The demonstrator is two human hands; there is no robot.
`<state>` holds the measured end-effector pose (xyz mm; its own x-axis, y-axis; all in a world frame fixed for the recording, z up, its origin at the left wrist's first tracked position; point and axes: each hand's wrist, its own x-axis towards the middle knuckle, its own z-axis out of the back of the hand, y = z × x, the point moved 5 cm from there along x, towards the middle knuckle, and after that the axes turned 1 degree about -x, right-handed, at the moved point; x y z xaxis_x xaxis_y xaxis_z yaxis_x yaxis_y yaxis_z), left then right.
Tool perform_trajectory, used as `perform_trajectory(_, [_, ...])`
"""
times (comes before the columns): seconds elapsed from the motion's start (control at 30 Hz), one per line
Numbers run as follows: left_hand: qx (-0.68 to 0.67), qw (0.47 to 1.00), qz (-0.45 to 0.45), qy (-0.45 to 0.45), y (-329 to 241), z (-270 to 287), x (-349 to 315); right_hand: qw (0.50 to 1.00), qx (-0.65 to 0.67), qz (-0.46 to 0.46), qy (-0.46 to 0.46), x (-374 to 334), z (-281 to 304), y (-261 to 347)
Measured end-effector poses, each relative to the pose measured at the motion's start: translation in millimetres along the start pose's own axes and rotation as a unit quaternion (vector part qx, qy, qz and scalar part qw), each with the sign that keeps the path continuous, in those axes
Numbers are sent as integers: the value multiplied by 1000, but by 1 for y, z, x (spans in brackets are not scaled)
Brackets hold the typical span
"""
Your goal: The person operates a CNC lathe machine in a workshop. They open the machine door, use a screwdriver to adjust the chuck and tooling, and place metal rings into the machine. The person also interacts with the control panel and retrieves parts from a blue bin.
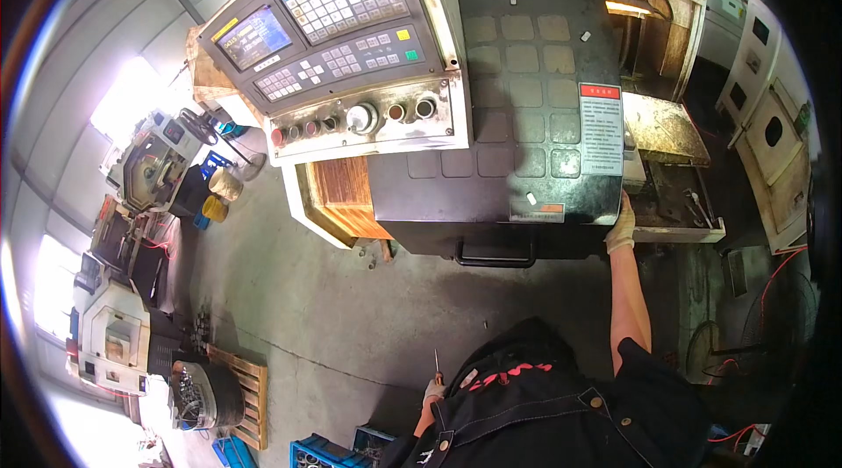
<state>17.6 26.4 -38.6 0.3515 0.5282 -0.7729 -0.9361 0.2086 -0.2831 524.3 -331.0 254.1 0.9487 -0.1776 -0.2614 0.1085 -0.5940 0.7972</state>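
Note:
My right hand (621,227), in a pale work glove, reaches forward to the right edge of the black machine door (491,196). Its fingers are bent around that edge and partly hidden. Low down by my side, my left hand (434,391), also pale-gloved, is closed on a screwdriver (438,364) with a thin shaft pointing up and a reddish handle. A dark bar handle (495,259) runs along the bottom of the door. The control panel (333,51), with a lit screen and many keys, stands left of the door.
Right of the door an open tray (671,231) holds wrenches. Blue crates (320,453) sit near my left side. A wooden pallet (250,398) bears a round bin of metal parts. Other machines line the left (114,336) and right (772,126).

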Motion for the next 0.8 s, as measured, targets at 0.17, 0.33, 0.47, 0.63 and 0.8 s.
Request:
perform_trajectory(0.17, [5,1000,6,13,-4,-7,2,999,-3,39,8,5,8,5])
perform_trajectory(0.33, [-41,999,-19,22,21,-15,35,999,20,50,6,-1,0,5])
perform_trajectory(0.47, [-38,999,-29,9,24,-11,35,1000,16,0,-2,-12,-15,2])
perform_trajectory(0.63, [17,1000,-17,12,-7,8,6,999,37,27,-3,5,-2,-11])
perform_trajectory(0.8, [29,999,-26,3,-15,12,10,997,-6,76,16,18,-2,-29])
